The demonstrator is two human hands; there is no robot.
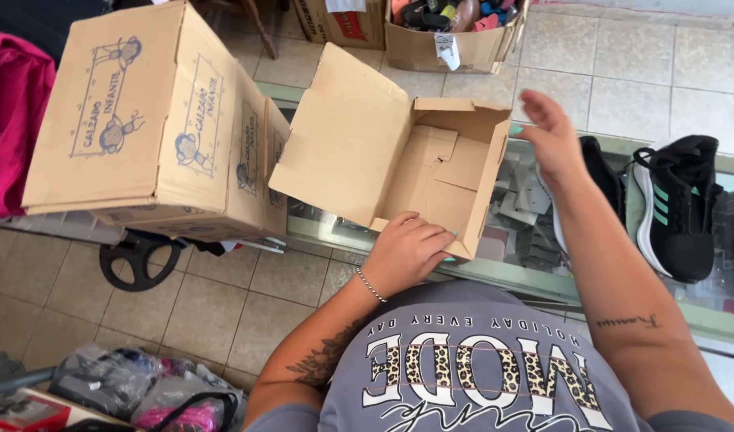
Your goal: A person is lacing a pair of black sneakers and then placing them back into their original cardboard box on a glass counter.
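Note:
An open, empty brown cardboard shoebox (pixel 431 172) lies on a glass counter (pixel 535 276) with its lid flap raised to the left. My left hand (pixel 407 250) grips the box's near edge. My right hand (pixel 552 136) hovers open just right of the box, holding nothing. A black sneaker with white sole and green stripes (pixel 679 208) rests on the glass to the right, and a second black shoe (pixel 603 172) lies partly hidden behind my right forearm.
A large printed cardboard carton (pixel 151 120) sits on a cart at the left, a black wheel (pixel 136 258) below it. Pink fabric (pixel 11 112) hangs far left. A box of mixed shoes (pixel 455 32) stands on the tiled floor behind. Bagged items (pixel 143 392) lie bottom left.

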